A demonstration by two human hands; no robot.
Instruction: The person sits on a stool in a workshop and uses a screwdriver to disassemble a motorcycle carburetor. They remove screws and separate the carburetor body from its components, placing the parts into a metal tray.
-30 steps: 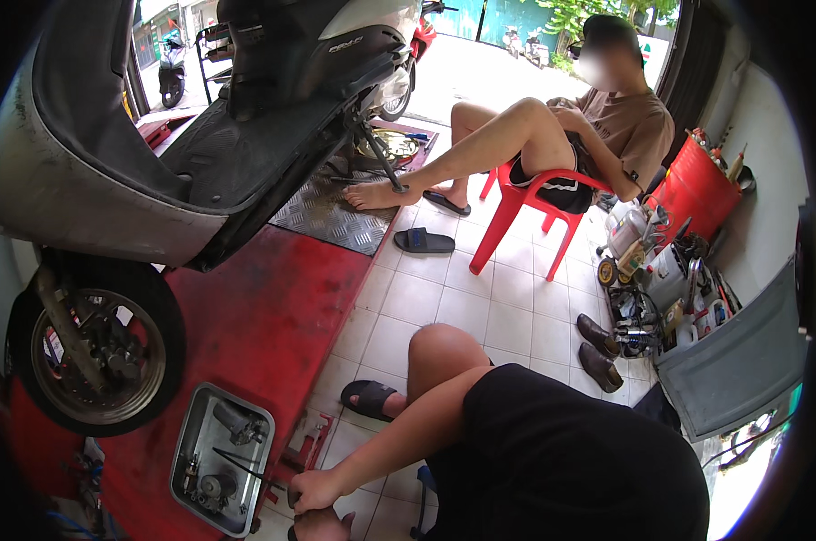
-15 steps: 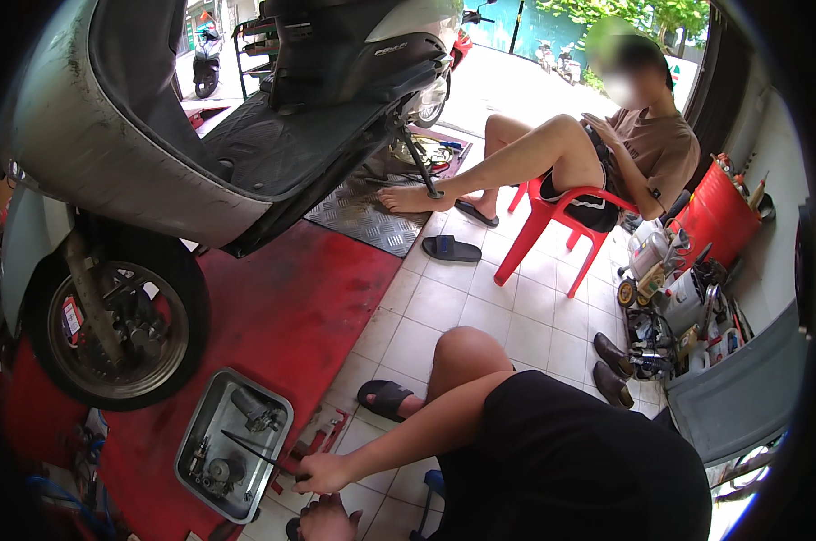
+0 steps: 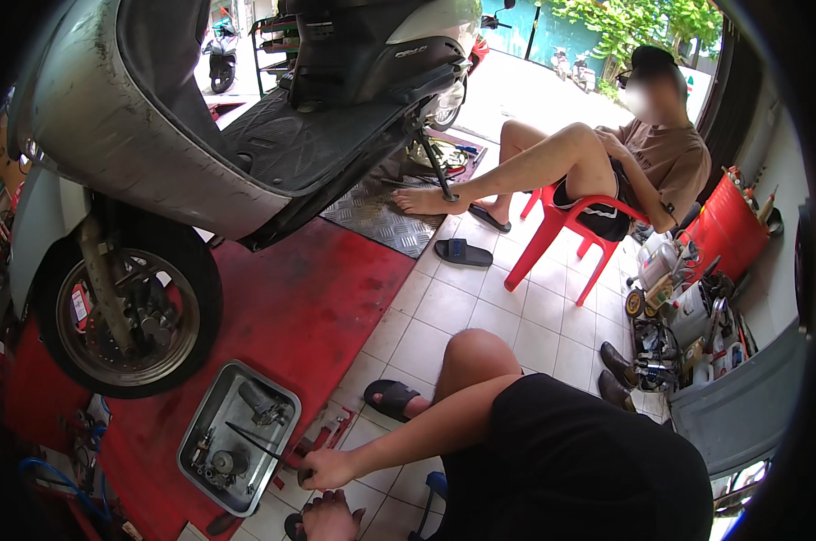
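Observation:
My right hand (image 3: pixel 327 469) is closed around a small dark item I cannot make out, beside the red workbench platform (image 3: pixel 281 288). Just below it, at the bottom edge, my left hand (image 3: pixel 329 517) has its fingers curled, and what is in them is hidden. Left of both hands, a metal tray (image 3: pixel 194 446) on the platform holds several grimy metal parts (image 3: pixel 230 462), with a thin black line running out toward my right hand. Above the tray stands a silver and black scooter (image 3: pixel 146 144), its front wheel (image 3: pixel 124 320) over the platform.
A person (image 3: pixel 665 153) sits in a red plastic chair (image 3: pixel 557 230), one bare foot on the metal ramp (image 3: pixel 372 230). Sandals (image 3: pixel 462 252) and brown shoes (image 3: pixel 615 365) lie on the tiles. A red drum (image 3: pixel 719 216), tools and containers line the right wall.
The view has shifted, moving the scene right and slightly up in the picture. My hands were touching one second ago; my left hand now sits slightly below and apart from my right.

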